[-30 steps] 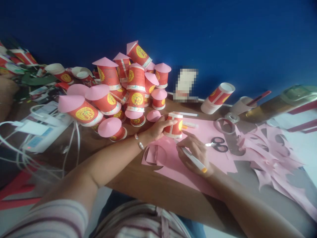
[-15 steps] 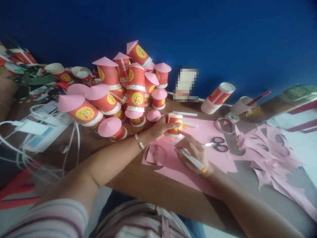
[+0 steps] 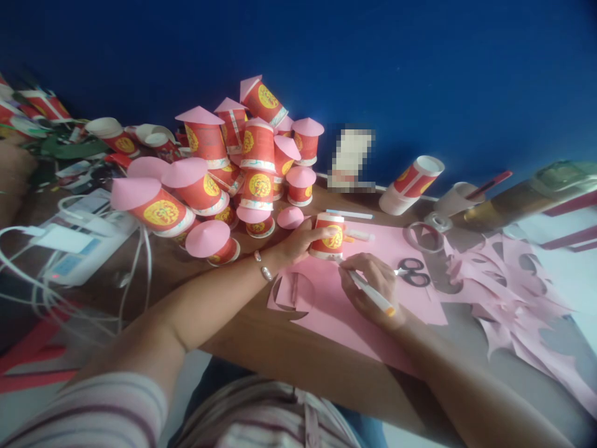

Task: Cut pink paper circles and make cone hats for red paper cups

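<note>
A red and white paper cup with a yellow emblem stands at the far left part of a pink paper sheet. My left hand is closed round its left side, the thumb lying across the front. In my right hand is a white pen with an orange end, gripped in writing fashion; its tip points toward the foot of the cup and is hard to make out. Black-handled scissors lie on the sheet just right of that hand. Behind the cup lies another marker.
Several red cups with pink cone tops are piled at the back left. A power strip with white cables sits farther left. Pink paper scraps cover the right side, near a tape ring and stacked cups.
My right hand and the pen have shifted a little to the right along the cup's foot. The left hand still grips the cup in about the same place.
</note>
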Action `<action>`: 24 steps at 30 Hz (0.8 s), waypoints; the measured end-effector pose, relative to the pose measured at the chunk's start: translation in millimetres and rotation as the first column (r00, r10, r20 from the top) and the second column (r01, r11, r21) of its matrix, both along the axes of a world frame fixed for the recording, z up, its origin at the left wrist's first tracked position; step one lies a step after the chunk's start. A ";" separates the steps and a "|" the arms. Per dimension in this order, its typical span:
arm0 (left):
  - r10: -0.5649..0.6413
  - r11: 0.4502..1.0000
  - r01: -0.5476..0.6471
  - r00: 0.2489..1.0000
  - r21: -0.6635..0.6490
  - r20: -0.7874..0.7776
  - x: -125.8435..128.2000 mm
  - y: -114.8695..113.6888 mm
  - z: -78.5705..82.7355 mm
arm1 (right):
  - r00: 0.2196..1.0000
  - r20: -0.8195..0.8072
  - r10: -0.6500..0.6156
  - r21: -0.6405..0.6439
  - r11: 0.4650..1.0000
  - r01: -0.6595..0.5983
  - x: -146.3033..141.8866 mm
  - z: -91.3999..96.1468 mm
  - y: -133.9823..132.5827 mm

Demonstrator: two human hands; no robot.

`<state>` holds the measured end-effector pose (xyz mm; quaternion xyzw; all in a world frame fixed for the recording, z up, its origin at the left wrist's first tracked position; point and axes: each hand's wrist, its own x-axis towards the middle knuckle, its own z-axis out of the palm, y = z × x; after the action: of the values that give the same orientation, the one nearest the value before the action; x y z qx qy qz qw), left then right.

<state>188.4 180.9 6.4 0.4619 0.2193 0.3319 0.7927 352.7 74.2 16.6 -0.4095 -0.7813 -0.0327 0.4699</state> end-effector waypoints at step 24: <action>0.010 1.000 -0.010 0.999 0.000 0.039 0.2 0.2 0.1 | 0.999 0.035 -0.041 0.024 0.999 0.040 -0.7 -4.5 1.8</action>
<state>188.6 181.1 6.5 0.4545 0.2061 0.3447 0.7951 352.0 76.0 12.1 -0.4194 -0.7804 -0.0584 0.4600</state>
